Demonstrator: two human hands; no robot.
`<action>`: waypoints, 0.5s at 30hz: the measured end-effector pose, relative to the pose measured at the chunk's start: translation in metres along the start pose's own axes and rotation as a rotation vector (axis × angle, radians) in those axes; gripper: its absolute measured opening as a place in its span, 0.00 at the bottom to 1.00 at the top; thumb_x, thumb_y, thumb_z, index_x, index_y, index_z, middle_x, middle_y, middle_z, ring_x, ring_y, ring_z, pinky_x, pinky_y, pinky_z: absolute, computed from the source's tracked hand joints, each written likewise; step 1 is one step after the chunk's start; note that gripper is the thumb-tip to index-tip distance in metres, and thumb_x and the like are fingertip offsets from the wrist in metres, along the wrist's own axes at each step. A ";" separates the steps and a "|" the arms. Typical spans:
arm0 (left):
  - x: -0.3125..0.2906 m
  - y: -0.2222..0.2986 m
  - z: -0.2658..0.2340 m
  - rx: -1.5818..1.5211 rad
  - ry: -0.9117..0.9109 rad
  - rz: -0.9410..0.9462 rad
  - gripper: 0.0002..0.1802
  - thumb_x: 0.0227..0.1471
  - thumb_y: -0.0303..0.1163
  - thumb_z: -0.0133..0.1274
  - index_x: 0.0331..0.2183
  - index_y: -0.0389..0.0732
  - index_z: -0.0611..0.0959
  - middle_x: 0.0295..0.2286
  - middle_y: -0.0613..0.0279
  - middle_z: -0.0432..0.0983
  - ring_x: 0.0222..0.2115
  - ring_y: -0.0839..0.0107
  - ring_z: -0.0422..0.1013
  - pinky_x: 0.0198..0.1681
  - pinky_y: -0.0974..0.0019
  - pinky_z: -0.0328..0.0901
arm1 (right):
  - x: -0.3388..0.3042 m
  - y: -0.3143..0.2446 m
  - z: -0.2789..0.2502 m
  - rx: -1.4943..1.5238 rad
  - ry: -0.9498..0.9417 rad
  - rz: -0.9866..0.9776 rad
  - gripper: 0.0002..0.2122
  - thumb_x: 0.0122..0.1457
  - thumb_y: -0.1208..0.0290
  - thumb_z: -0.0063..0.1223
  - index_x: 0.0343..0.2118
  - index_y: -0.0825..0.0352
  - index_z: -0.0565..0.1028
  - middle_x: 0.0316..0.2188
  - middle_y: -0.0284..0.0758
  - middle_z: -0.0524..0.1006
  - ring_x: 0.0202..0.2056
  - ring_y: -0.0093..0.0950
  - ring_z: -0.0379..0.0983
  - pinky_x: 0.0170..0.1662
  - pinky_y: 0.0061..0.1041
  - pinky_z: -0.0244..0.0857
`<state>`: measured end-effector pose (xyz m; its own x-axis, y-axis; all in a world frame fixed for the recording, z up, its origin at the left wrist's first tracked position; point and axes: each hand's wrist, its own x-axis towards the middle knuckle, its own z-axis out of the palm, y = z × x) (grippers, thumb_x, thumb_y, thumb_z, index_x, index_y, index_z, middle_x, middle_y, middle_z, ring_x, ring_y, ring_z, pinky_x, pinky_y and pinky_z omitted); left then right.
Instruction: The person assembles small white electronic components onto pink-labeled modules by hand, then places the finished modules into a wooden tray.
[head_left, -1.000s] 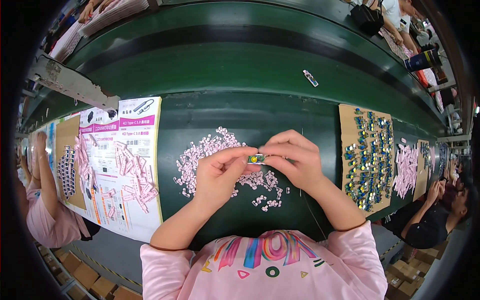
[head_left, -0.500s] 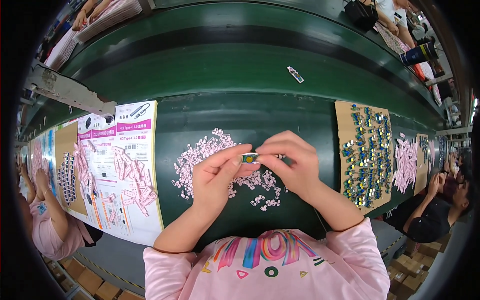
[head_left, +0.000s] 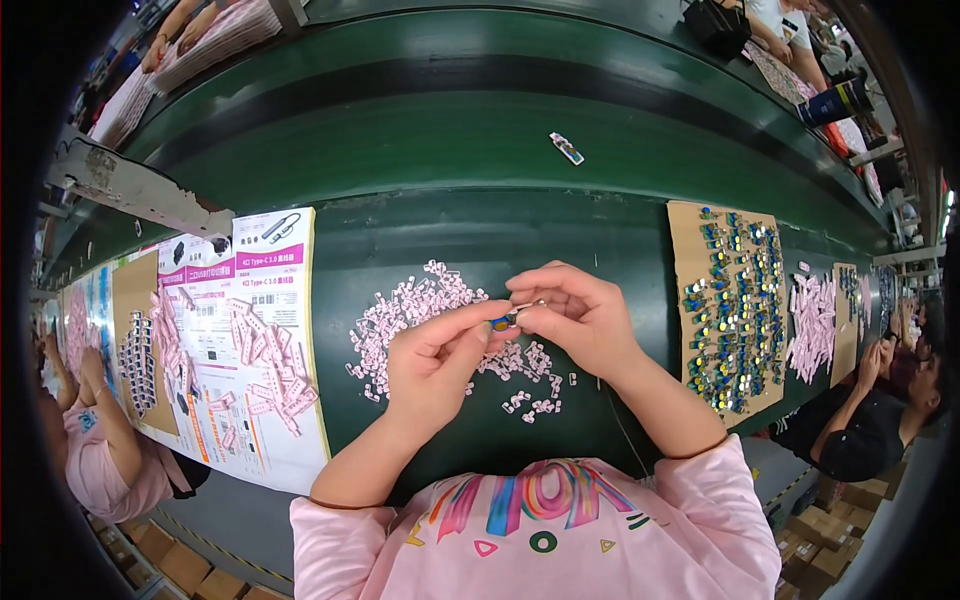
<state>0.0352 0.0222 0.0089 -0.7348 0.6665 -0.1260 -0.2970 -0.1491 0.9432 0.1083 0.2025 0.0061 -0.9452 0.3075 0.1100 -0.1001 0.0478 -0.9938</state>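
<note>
In front of me, my left hand (head_left: 435,355) pinches a small circuit board (head_left: 500,324) with a round blue-and-yellow part between thumb and index finger. My right hand (head_left: 578,322) is closed at the board's other end, its thumb and fingertips together. A small shiny metal bit shows by those right fingertips; the fingers cover most of the board. Under and behind the hands spreads a pile of small pink plastic pieces (head_left: 388,327), with a few scattered toward me.
At right, a cardboard sheet (head_left: 690,225) carries rows of blue-and-yellow circuit boards, with pink strips (head_left: 810,322) beyond it. At left, more pink strips (head_left: 262,345) lie on printed paper (head_left: 270,455). A small assembled piece (head_left: 566,149) rides the green belt (head_left: 440,150). Co-workers sit on both sides.
The board has tilted between my fingers, and its round part now sits lower and nearer the left thumb. My right fingers have shifted. The piece on the belt has moved left.
</note>
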 end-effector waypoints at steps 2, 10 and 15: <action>0.001 -0.004 -0.002 0.027 0.004 0.051 0.16 0.57 0.16 0.49 0.46 0.32 0.82 0.30 0.60 0.80 0.30 0.77 0.77 0.38 0.79 0.73 | -0.001 -0.003 0.000 0.314 -0.042 0.328 0.12 0.54 0.82 0.60 0.42 0.71 0.79 0.35 0.35 0.79 0.33 0.22 0.75 0.38 0.18 0.71; 0.004 -0.005 0.003 0.100 0.015 0.076 0.15 0.54 0.15 0.51 0.43 0.33 0.83 0.27 0.64 0.78 0.28 0.81 0.75 0.33 0.82 0.70 | -0.005 0.004 0.007 0.056 0.015 0.027 0.13 0.57 0.84 0.56 0.46 0.70 0.77 0.35 0.34 0.79 0.33 0.20 0.76 0.38 0.16 0.72; 0.007 -0.004 0.004 0.180 0.021 0.124 0.12 0.53 0.15 0.54 0.41 0.33 0.83 0.29 0.61 0.80 0.28 0.78 0.76 0.32 0.81 0.69 | -0.006 0.004 0.010 0.118 0.073 0.071 0.14 0.57 0.85 0.56 0.46 0.69 0.77 0.35 0.34 0.80 0.32 0.19 0.77 0.37 0.16 0.72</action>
<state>0.0342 0.0306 0.0054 -0.7719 0.6356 -0.0101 -0.0915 -0.0953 0.9912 0.1101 0.1910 0.0017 -0.9265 0.3747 0.0357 -0.0735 -0.0871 -0.9935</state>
